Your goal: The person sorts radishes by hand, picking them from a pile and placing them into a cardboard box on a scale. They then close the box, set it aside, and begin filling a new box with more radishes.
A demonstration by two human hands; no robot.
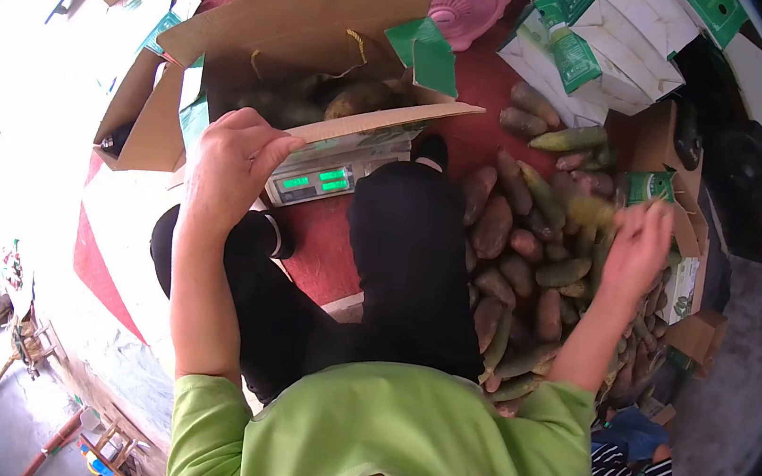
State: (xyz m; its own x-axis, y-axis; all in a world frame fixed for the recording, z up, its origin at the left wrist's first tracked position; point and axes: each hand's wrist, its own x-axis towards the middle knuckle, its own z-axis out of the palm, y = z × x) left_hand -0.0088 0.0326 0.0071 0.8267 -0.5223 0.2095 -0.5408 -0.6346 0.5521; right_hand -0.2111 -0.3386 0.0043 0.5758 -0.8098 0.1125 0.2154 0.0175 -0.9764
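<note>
Left hand (234,158): thumb and fingers pinch the edge of the near flap (386,120) of the open carton.
Right hand (638,251): fingers curled, raised over the pile, beside a blurred yellow-green piece (593,212); blur prevents telling whether it is grasped.
Carton (302,29): open, in front of the person's knees, above the scale; dim produce (360,99) lies inside, with yellow cord (356,46) at the far wall.
Scale (311,185): green display lit, partly under the near flap.
Pile (493,228): elongated reddish-brown and green produce, heaped on the person's right, between the knee and a second carton (692,229).
Handling, produce: judged firm, fairly dense and liable to bruise; dusty skin may slip slightly. Best grasped around the middle.
Handling, carton: judged stiff in the walls, pliable at the flap folds, and heavy when loaded. Flaps suit a light pinch; lifting calls for support under opposite sides of the base.
</note>
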